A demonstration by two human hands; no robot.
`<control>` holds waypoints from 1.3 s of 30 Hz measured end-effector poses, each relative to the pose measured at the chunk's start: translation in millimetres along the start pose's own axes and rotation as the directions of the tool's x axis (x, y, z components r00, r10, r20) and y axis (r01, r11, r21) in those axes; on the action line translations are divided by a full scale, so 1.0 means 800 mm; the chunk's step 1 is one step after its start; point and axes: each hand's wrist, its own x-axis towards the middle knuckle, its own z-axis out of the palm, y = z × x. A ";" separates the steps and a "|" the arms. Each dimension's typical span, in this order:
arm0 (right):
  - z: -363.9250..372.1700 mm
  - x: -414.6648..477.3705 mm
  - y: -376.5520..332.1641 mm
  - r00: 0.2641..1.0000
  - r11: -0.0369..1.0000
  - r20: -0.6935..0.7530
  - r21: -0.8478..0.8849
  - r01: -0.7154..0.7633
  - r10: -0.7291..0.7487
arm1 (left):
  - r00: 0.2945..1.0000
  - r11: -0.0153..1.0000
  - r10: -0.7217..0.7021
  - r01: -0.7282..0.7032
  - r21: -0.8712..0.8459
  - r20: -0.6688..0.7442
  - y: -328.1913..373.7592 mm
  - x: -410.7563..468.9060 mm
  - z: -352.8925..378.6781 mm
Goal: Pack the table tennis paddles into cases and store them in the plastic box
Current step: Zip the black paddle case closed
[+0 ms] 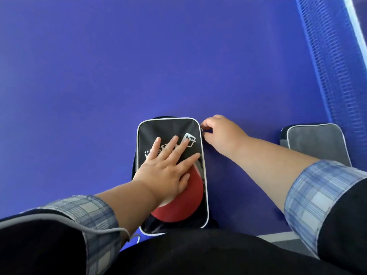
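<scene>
The blue table (139, 66) is smooth and hard, with the net (333, 56) at its right. At the near edge lies the black case (168, 132), soft and light, with the stiff red paddle (184, 203) inside. The left hand (164, 167) presses it flat, fingers straight. The right hand (220, 132) seemingly pinches the zip pull (202, 129), the best hold.

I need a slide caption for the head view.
Left hand presses the black case, red paddle inside, on the blue table; right hand pinches its zipper pull.

room ahead over table (139, 66), grey case (315, 143) R
</scene>
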 end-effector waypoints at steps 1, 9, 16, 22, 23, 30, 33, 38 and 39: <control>-0.001 0.004 0.003 1.000 0.999 0.004 -0.026 0.019 -0.019 | 1.000 1.000 -0.003 0.003 0.000 -0.003 -0.001 0.000 0.000; -0.022 0.010 0.017 0.992 0.962 0.025 -0.243 0.124 -0.121 | 1.000 1.000 0.006 -0.006 -0.012 -0.017 -0.004 -0.002 0.003; -0.034 0.018 -0.003 0.956 0.999 0.293 0.031 -0.038 0.027 | 1.000 0.999 0.005 -0.006 -0.042 -0.003 -0.005 -0.001 -0.001; -0.025 0.018 0.009 0.960 0.978 0.276 0.181 -0.102 0.049 | 1.000 0.998 0.004 -0.005 -0.069 -0.017 -0.006 0.000 -0.001; -0.025 0.018 0.010 0.957 0.976 0.286 0.185 -0.114 0.058 | 1.000 0.997 0.005 -0.006 -0.076 -0.019 -0.006 0.000 -0.001; -0.025 0.023 0.002 0.990 0.973 0.125 -0.213 0.088 -0.062 | 0.999 0.997 0.017 -0.020 -0.077 -0.032 -0.008 0.000 0.003; -0.040 0.040 -0.009 0.986 0.912 0.082 -0.375 0.165 -0.145 | 0.999 0.995 0.025 -0.029 -0.095 -0.039 -0.008 -0.001 0.004; -0.041 0.075 -0.055 0.941 0.786 0.092 -0.527 0.324 -0.326 | 0.998 0.991 0.048 -0.052 -0.121 -0.032 -0.008 -0.002 0.002; -0.036 0.081 -0.068 0.925 0.760 0.112 -0.539 0.363 -0.362 | 0.998 0.991 0.051 -0.054 -0.124 -0.033 -0.008 -0.002 0.002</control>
